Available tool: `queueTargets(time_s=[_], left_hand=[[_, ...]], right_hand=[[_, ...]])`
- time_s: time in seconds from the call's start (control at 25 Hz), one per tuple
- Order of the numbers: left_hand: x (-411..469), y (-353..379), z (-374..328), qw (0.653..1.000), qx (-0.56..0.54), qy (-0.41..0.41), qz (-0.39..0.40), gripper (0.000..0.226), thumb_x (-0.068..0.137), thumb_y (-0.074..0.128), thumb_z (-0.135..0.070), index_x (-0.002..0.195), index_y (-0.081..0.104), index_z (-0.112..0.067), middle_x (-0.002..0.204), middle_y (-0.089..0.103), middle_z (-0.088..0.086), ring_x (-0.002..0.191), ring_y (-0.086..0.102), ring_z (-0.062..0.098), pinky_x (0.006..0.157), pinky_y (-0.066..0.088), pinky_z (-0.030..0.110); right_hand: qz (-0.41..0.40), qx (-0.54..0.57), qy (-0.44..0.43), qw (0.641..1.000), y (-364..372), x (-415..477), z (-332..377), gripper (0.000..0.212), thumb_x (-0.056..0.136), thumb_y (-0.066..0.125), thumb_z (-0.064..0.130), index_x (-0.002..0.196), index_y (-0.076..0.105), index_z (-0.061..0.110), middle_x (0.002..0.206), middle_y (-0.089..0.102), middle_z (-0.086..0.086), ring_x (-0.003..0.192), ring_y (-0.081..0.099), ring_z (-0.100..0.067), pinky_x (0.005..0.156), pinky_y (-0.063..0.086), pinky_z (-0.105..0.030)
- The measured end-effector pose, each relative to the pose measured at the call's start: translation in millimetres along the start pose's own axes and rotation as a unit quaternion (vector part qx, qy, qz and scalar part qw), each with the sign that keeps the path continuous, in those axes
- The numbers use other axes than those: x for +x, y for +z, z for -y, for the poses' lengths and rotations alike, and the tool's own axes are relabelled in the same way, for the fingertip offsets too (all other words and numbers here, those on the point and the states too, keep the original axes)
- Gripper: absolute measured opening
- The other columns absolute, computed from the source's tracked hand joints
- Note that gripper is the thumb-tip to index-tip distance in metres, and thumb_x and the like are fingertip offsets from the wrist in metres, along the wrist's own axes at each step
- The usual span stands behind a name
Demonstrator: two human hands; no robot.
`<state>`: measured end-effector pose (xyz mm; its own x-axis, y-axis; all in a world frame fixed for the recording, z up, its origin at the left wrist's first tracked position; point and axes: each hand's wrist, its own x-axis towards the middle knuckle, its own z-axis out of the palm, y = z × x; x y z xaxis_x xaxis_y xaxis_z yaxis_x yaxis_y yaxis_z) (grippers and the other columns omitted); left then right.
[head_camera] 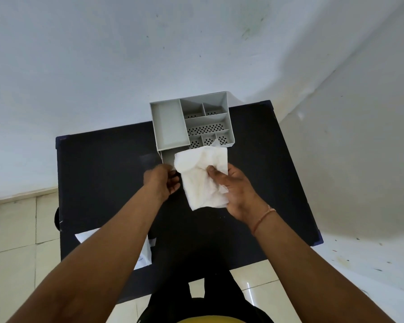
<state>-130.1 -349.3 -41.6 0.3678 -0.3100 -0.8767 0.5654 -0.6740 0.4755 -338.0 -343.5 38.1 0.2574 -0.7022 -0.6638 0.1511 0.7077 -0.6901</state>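
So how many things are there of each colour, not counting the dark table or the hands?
Grey: 1, the grey plastic compartment organiser
White: 2, the crumpled white tissue and the flat white paper sheet
Orange: 1, the thin orange thread wristband
Total: 4

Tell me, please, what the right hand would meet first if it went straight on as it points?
Probably the grey compartment organizer, at its near edge by the small perforated cells; the white cloth in the right hand would touch first. Depth is unclear.
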Motion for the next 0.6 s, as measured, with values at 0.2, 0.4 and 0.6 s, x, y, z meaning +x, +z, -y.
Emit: queueTargets(time_s=[0.2,0.4,0.6], left_hand=[[-10.2,-24.9,35.6,0.999,0.008,-0.026,0.036,0.009,0.097,0.065,-0.010,0.100,0.073,-0.007,0.098,0.078,0.013,0.089,0.073,0.031,0.084,0.064,0.049],[-12.2,-37.8,48.2,0.998,0.032,-0.016,0.059,0.023,0.099,0.065,-0.023,0.115,0.074,-0.009,0.104,0.079,0.012,0.093,0.075,0.032,0.087,0.063,0.050],[0.8,-47.5,41.4,0.997,0.048,0.058,0.007,0.038,0.096,0.073,-0.031,0.131,0.068,-0.017,0.114,0.080,0.012,0.099,0.081,0.035,0.070,0.068,0.043]], right_hand=[[0.001,-0.019,0.019,1.000,5.5,13.1,-5.9,0.031,0.101,0.068,0.017,0.130,0.068,0.004,0.132,0.072,-0.022,0.125,0.067,-0.042,0.105,0.054,-0.061],[-0.001,-0.054,0.033,0.998,13.3,30.7,-15.6,0.028,0.101,0.069,0.020,0.127,0.070,0.010,0.128,0.075,-0.017,0.121,0.070,-0.038,0.102,0.057,-0.059],[-0.021,-0.084,0.048,0.995,22.7,44.8,-24.6,0.019,0.103,0.066,0.018,0.120,0.072,0.013,0.111,0.078,-0.007,0.108,0.073,-0.030,0.092,0.062,-0.049]])
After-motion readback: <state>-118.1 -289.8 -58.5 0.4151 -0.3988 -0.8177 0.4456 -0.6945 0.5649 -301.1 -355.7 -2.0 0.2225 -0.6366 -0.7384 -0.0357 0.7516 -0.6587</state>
